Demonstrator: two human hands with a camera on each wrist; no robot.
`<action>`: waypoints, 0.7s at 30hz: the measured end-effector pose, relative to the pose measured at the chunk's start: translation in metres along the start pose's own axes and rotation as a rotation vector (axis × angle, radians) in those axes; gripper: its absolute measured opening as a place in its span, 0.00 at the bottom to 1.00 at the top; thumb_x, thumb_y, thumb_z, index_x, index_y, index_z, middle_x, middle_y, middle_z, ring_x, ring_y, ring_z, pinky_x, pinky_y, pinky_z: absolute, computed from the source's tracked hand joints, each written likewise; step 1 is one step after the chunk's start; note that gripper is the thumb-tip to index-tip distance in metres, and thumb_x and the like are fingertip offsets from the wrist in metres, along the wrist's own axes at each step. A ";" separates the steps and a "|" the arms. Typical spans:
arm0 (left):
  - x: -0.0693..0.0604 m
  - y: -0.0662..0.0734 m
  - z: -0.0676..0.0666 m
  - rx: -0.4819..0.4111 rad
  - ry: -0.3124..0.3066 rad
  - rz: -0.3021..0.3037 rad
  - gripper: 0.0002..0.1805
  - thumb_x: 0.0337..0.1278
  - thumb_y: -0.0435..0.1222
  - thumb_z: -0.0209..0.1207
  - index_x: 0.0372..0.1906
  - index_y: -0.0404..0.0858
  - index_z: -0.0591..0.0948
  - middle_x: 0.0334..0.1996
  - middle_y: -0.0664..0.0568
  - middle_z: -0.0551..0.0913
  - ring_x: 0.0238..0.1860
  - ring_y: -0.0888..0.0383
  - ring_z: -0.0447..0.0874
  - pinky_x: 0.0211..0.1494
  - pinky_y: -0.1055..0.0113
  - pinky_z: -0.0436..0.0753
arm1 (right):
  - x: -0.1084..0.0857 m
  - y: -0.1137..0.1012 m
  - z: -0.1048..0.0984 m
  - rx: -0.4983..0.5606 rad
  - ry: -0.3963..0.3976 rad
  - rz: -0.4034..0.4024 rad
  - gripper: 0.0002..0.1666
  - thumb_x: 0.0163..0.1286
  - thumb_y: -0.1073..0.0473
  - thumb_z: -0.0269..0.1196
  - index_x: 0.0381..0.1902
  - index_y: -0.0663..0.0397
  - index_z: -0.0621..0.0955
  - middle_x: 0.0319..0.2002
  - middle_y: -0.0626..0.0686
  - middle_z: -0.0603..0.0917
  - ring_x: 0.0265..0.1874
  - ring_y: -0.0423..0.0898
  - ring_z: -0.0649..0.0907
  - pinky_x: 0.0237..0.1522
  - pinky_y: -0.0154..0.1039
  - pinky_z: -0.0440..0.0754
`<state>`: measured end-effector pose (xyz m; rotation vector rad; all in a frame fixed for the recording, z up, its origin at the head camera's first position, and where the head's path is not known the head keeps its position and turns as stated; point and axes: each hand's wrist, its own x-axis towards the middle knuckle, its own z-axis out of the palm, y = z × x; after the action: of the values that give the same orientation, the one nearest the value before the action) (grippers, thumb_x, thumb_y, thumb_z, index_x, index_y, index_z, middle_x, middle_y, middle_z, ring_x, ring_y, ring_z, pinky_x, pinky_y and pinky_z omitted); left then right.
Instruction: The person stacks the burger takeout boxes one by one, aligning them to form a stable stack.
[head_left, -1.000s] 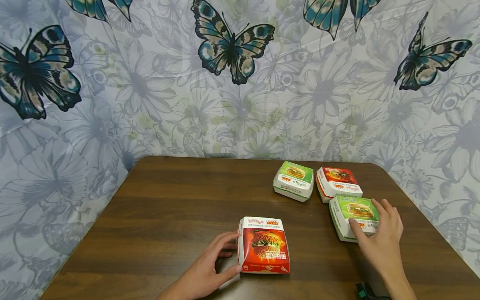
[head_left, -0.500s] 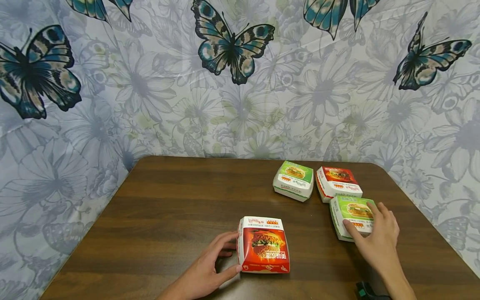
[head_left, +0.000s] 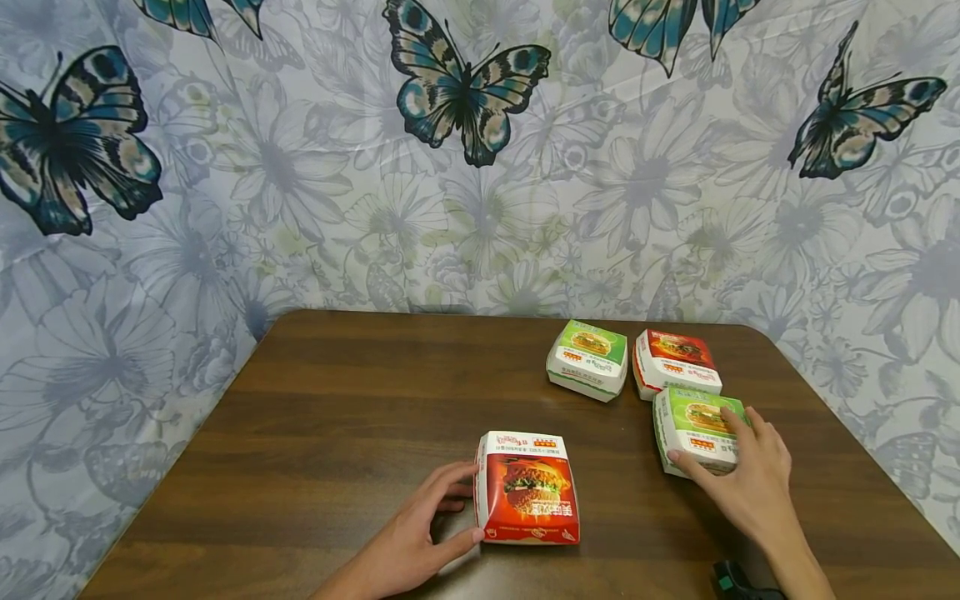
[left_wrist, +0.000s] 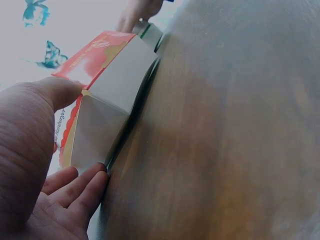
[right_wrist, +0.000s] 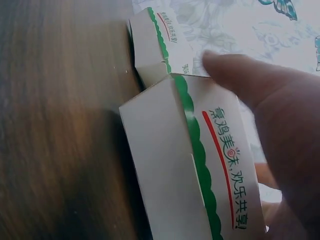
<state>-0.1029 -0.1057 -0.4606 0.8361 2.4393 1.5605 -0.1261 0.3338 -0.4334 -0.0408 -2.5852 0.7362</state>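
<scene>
A red-topped burger box lies on the table in front. My left hand touches its left side, thumb at the near corner and fingers further back. In the left wrist view, the thumb lies on the box edge and the fingertips meet the lower corner. To the right, my right hand grips a green-topped burger box, thumb at its near side and fingers over its right edge. In the right wrist view, its white side with green trim shows. Whether this box touches the table is unclear.
Behind the gripped box, very close, sits another red-topped box. To its left is a second green-topped box. A small black object shows by my right wrist. The brown table ends before a butterfly-print cloth.
My right hand and the green-topped box have shifted a little to the left. The red-topped box behind has nudged slightly. My left hand and its box stay put.
</scene>
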 end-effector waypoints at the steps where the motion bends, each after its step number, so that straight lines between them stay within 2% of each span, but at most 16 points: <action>1: 0.000 0.000 0.000 0.001 -0.001 -0.001 0.38 0.66 0.52 0.66 0.76 0.57 0.63 0.72 0.58 0.67 0.63 0.56 0.77 0.63 0.62 0.82 | -0.001 0.000 0.000 -0.003 -0.011 -0.003 0.58 0.55 0.44 0.78 0.71 0.73 0.66 0.70 0.83 0.58 0.68 0.83 0.56 0.71 0.76 0.44; 10: 0.000 0.000 0.000 -0.006 -0.001 -0.001 0.37 0.67 0.51 0.66 0.76 0.58 0.63 0.71 0.59 0.67 0.63 0.57 0.77 0.64 0.63 0.81 | -0.001 0.000 0.000 -0.008 -0.070 0.024 0.57 0.57 0.41 0.77 0.74 0.67 0.66 0.73 0.81 0.56 0.67 0.85 0.56 0.65 0.80 0.50; 17: 0.001 -0.001 0.000 -0.009 0.006 0.008 0.37 0.67 0.51 0.66 0.76 0.57 0.64 0.71 0.60 0.67 0.63 0.57 0.77 0.64 0.63 0.81 | 0.001 -0.001 -0.003 0.009 -0.168 0.049 0.61 0.58 0.42 0.78 0.78 0.65 0.60 0.76 0.80 0.48 0.68 0.85 0.57 0.56 0.82 0.63; 21: 0.001 0.000 0.000 -0.005 0.001 0.004 0.37 0.67 0.51 0.66 0.75 0.58 0.64 0.71 0.59 0.67 0.63 0.57 0.77 0.64 0.63 0.82 | 0.000 0.000 -0.003 0.007 -0.192 0.046 0.64 0.57 0.44 0.79 0.79 0.63 0.58 0.77 0.80 0.46 0.69 0.85 0.56 0.54 0.83 0.65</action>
<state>-0.1036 -0.1055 -0.4608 0.8404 2.4350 1.5682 -0.1247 0.3353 -0.4307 -0.0283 -2.7718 0.8009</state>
